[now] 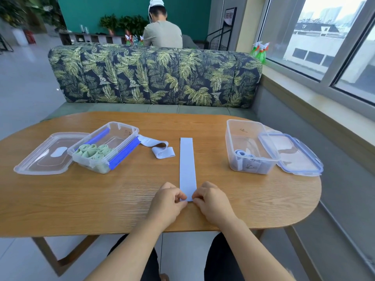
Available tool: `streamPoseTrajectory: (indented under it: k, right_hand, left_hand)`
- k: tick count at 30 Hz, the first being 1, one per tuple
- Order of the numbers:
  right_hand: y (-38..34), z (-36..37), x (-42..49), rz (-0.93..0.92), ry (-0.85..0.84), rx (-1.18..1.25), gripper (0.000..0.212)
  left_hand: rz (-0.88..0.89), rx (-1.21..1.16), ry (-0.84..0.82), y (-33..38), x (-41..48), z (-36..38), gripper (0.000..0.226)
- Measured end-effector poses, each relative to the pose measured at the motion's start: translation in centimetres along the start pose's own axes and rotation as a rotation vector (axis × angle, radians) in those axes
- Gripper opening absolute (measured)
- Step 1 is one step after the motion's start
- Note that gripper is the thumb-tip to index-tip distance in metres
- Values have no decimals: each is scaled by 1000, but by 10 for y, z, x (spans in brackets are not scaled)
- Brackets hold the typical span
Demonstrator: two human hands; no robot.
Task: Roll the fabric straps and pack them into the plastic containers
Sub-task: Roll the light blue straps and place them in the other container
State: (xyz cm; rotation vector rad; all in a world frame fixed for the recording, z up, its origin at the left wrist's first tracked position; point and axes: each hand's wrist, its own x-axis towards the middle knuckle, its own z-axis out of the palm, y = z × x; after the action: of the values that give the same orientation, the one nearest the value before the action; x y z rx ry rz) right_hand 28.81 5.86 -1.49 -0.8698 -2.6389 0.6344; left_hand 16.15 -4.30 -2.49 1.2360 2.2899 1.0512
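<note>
Indoors, left hand [168, 201] and right hand [213, 201] fingers pinch a strap [187, 163] on wooden table [97, 199].

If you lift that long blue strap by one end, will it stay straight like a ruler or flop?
Probably flop: the strap lies dead flat on the table, and the other strap beside it sags in soft folds. Likely light too, since the left hand and right hand pinch its end with fingertips.
</note>
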Motion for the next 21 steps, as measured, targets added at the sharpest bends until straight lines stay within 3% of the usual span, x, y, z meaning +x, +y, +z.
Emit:
streamPoseTrajectory:
  k: [7,11,19,21]
  right_hand:
    - [-4,-14,1,81,-202,-137,21]
    - [-3,-19,4,212,-308,-85,15]
    - [-10,-30,14,325,-371,-21,32]
    - [-12,-32,17,336,-383,-13,34]
  left_hand:
    - [54,139,-102,5,-3,-5,10]
    - [-6,199,-173,13,-1,-7,18]
    - [-215,219,-267,21,13,-15,44]
    - [-248,210,-273,24,15,-17,41]
